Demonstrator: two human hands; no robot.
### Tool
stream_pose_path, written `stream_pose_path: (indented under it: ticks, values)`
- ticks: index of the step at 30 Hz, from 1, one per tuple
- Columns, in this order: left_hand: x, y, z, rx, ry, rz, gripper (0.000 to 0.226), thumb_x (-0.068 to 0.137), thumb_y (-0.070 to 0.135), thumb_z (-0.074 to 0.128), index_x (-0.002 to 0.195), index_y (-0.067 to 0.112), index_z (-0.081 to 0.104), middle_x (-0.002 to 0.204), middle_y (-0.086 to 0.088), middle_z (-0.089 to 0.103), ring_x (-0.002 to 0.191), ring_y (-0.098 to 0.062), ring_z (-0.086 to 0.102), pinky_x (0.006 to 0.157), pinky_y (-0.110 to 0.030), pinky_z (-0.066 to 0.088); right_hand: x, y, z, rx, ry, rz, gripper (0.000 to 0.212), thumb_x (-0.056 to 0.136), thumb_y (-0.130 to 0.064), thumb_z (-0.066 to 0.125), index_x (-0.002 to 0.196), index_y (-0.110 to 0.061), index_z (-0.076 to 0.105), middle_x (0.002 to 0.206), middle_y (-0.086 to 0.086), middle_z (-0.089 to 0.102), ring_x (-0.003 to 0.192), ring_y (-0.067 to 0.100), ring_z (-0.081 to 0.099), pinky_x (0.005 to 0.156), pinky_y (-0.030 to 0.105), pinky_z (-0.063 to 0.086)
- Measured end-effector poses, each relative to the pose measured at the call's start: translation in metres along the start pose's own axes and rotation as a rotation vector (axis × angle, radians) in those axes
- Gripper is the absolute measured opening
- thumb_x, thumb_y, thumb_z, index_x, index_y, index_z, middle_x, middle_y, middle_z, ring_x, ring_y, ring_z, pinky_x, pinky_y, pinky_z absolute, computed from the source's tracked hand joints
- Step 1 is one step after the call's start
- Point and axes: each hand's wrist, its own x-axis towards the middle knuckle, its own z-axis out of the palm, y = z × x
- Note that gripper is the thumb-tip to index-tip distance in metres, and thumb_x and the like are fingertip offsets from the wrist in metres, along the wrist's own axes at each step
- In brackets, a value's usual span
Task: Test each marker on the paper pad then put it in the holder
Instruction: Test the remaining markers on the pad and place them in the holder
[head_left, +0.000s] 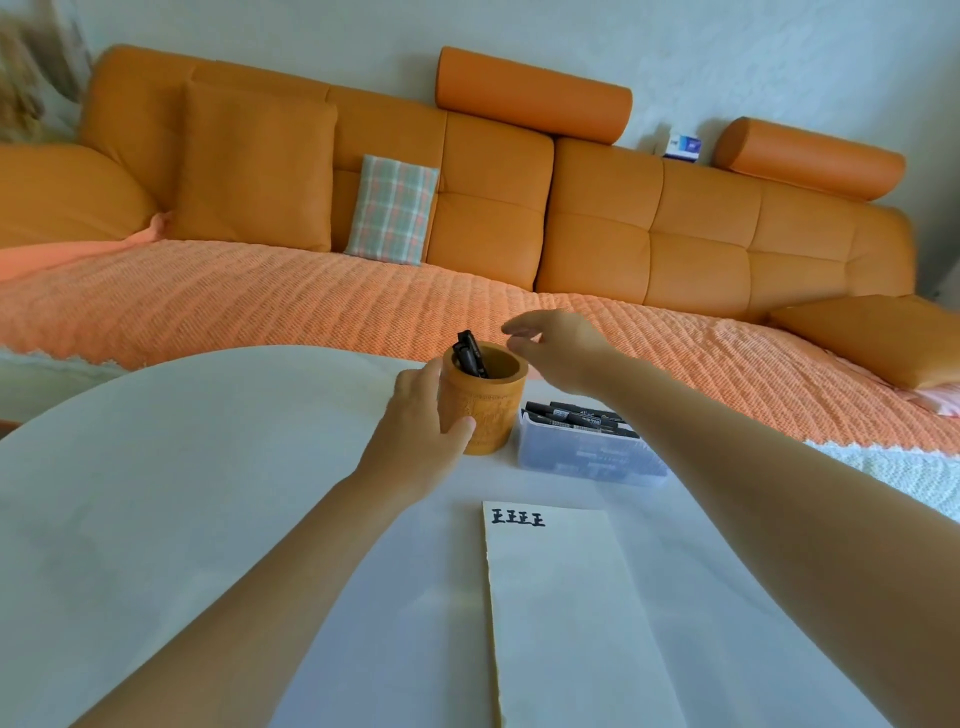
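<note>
A carved bamboo holder (491, 402) stands upright on the white table, with black markers (470, 353) leaning inside against its left rim. My left hand (421, 421) grips the holder's left side. My right hand (558, 345) hovers just above and right of the holder's mouth, fingers spread, holding nothing. To the right of the holder a clear plastic box (587, 452) holds several more black markers (571, 415). Nearer to me lies the cream paper pad (561, 613), with a row of black test marks (518, 518) at its top left.
The white table (182, 493) has a rounded far edge. Behind it runs an orange sofa (649, 223) with an orange knitted cover, a plaid cushion (392, 208) and bolsters. A small blue and white box (683, 145) sits on the sofa back.
</note>
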Motion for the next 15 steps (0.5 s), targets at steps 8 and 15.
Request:
stream_pose_path:
  ticks: [8,15]
  values:
    - [-0.025,0.009,0.01,-0.041,-0.151,0.15,0.046,0.087,0.043,0.064,0.126,0.032,0.043,0.112,0.014,0.048,0.103,-0.009,0.051,0.083,-0.026,0.047,-0.034,0.074,-0.004,-0.258,-0.207,0.209,0.032,0.099,-0.02,0.047,0.123,-0.024,0.067,0.129,-0.002,0.062,0.101,0.02,0.064,0.083,0.035,0.058]
    - [-0.048,0.014,0.025,0.279,-0.583,0.155,0.095,0.065,0.074,0.069,0.143,0.035,0.032,0.133,0.016,0.038,0.122,-0.006,0.035,0.104,-0.034,0.039,-0.033,0.085,0.004,-0.285,-0.317,0.202,0.034,0.097,-0.025,0.057,0.13,-0.021,0.065,0.13,0.003,0.064,0.11,0.024,0.061,0.096,0.038,0.053]
